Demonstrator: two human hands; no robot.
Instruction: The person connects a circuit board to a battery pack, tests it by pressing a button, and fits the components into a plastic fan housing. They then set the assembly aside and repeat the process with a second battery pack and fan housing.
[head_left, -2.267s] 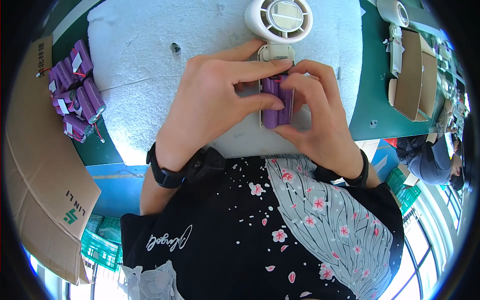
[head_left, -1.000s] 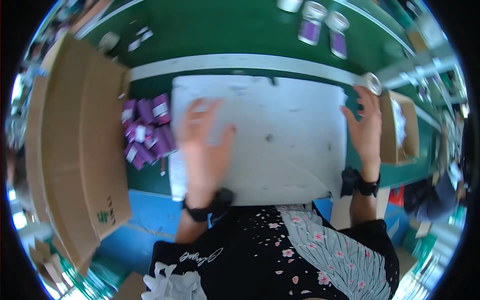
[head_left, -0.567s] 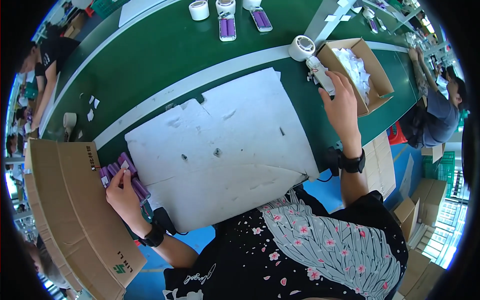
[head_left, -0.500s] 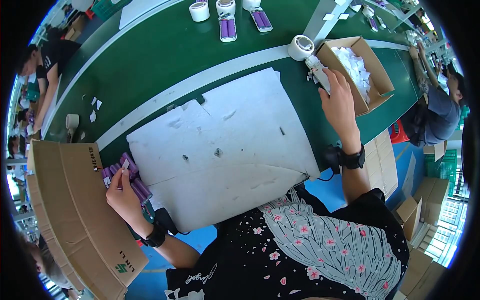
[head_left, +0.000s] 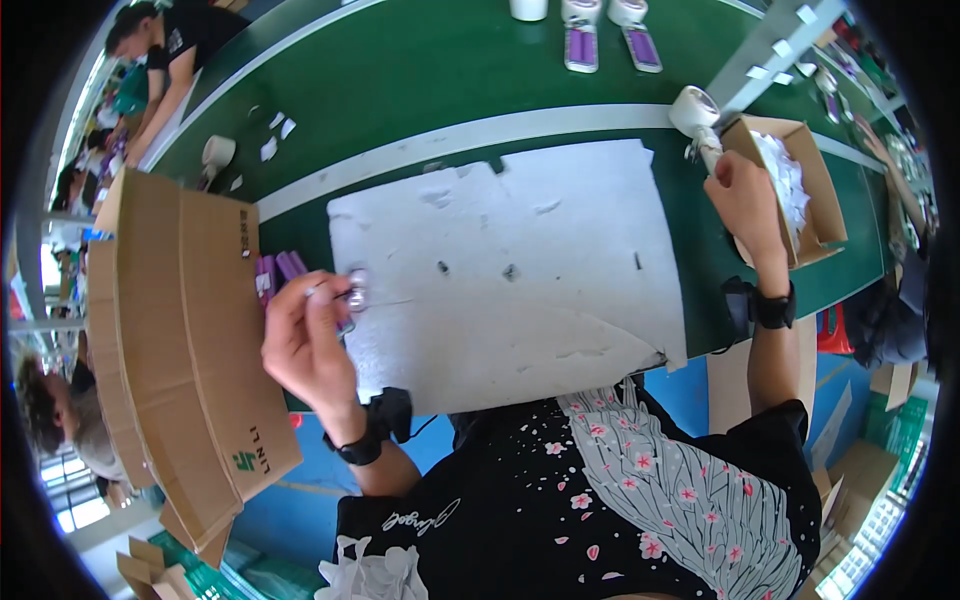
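Note:
In my left hand (head_left: 315,345), thumb and fingers pinch a purple battery pack (head_left: 357,290). Its shiny round cell ends face the sheet, and the rest of it is blurred or behind my fingers. More purple battery cells (head_left: 288,265) lie beside that hand, against the cardboard. At the right, my right hand (head_left: 750,205) has its fingers curled at the lower end of a white handheld device (head_left: 708,146). That device has a round, roll-like head (head_left: 693,110) and looks like a small fan. My fingers cover the end of its handle.
A white foam sheet (head_left: 500,260) covers the bench before me. A tall carton (head_left: 190,330) stands left; an open box (head_left: 825,190) of white paper pieces stands right, near a grey post (head_left: 775,60). Similar devices with purple cells (head_left: 581,45) lie on the far green surface. Co-workers flank the bench.
My left hand has lifted a battery pack from the pile and moved right over the foam sheet's edge. My right hand's fingers have curled in at the device's handle. The view has shifted left.

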